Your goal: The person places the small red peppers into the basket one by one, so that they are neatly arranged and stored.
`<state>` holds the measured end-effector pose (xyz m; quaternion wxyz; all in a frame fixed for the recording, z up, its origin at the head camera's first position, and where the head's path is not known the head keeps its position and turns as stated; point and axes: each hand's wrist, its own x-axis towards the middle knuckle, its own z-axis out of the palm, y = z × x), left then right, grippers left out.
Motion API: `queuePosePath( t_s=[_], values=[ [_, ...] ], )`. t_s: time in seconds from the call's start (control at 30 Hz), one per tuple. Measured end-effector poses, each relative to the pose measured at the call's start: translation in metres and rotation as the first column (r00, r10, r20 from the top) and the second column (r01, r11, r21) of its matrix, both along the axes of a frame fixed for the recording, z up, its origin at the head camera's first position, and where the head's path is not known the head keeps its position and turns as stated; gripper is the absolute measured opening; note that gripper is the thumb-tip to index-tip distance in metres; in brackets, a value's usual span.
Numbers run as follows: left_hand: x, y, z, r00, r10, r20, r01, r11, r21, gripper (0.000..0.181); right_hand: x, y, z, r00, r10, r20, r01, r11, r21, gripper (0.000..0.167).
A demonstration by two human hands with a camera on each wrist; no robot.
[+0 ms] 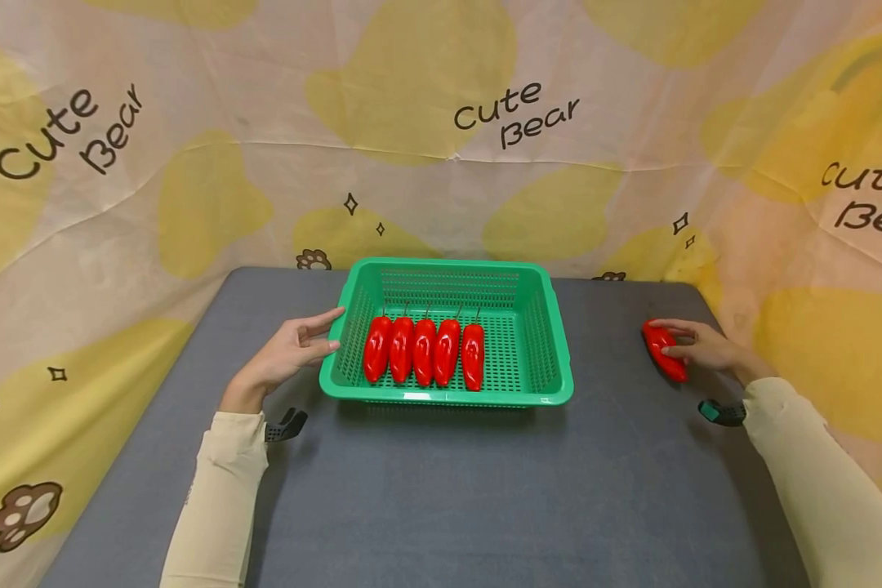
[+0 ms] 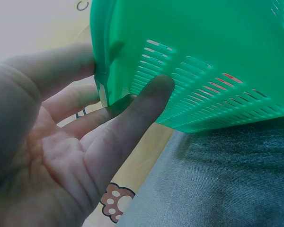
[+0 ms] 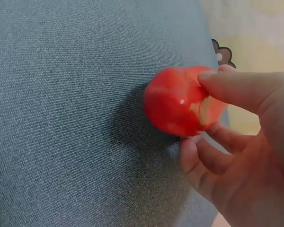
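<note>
A green plastic basket (image 1: 448,398) holds several glossy red peppers (image 1: 424,351) in a row, their thin stems pointing to the back. My left hand (image 1: 282,355) is at the basket's left end. In the left wrist view, its extended fingers (image 2: 61,66) and thumb touch the slotted outer wall (image 2: 199,42). Off to the right, my right hand (image 1: 701,347) pinches another red pepper (image 1: 664,351) between thumb and fingers. That pepper (image 3: 173,104) is low over the grey tabletop in the right wrist view, its shadow beside it; whether it touches the surface I cannot tell.
The grey table (image 1: 448,490) extends in front of the basket and between it and the right hand. A pink and yellow printed cloth (image 1: 426,122) hangs behind and on both sides. Dark devices (image 1: 287,425) are strapped to both wrists.
</note>
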<state>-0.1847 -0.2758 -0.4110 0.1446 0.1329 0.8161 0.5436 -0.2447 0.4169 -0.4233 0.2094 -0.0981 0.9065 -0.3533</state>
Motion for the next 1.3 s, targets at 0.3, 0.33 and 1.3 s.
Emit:
queuePosePath(
  t_s=[0.3, 0.33, 1.3],
  values=[
    [0.0, 0.0, -0.001, 1.0, -0.002, 0.001, 0.002, 1.0, 0.011, 0.066, 0.005, -0.005, 0.0, 1.0, -0.015, -0.02, 0.014, 0.999, -0.037, 0.062],
    [0.0, 0.0, -0.001, 1.0, -0.001, 0.001, 0.001, 1.0, 0.012, 0.066, 0.005, -0.005, 0.001, 1.0, -0.022, -0.019, 0.021, 0.999, -0.046, 0.063],
    [-0.001, 0.001, -0.001, 1.0, -0.003, 0.014, 0.002, 0.999, 0.044, 0.067, 0.01, -0.023, 0.016, 0.995, -0.087, -0.048, 0.076, 0.976, -0.202, 0.064]
  ],
)
